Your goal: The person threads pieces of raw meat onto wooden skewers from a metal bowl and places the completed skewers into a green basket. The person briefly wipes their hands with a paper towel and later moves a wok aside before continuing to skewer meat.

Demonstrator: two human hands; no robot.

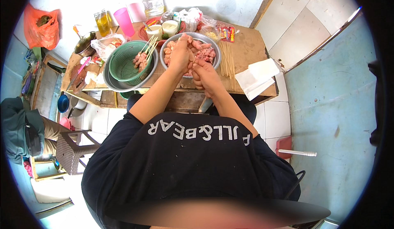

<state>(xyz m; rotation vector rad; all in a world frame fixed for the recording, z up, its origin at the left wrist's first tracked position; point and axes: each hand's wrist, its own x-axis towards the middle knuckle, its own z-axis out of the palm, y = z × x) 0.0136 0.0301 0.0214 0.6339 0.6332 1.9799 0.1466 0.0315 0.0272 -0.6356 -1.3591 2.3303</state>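
Note:
Over a grey metal basin (218, 59) of raw meat, my two hands meet. My left hand (181, 55) is closed around a pale piece of raw meat (191, 57), mostly hidden by the fingers. My right hand (205, 76) has its thumb and forefinger pinched at the near end of that piece, its other fingers curled. Pale chunks (167, 51) lie at the basin's left and redder chopped meat (207, 55) at its right. Left of it, a green plastic colander (123, 67) sits in a second grey basin (108, 83), holding several meat skewers (142, 61).
Bamboo sticks (227, 63) and white paper (258, 76) lie at the table's right. A knife (78, 72) with a pink handle is at left, near a pot (85, 44). Pink cup (124, 22), oil jug (103, 23) and tubs (154, 31) stand behind. A person (21, 130) is at far left.

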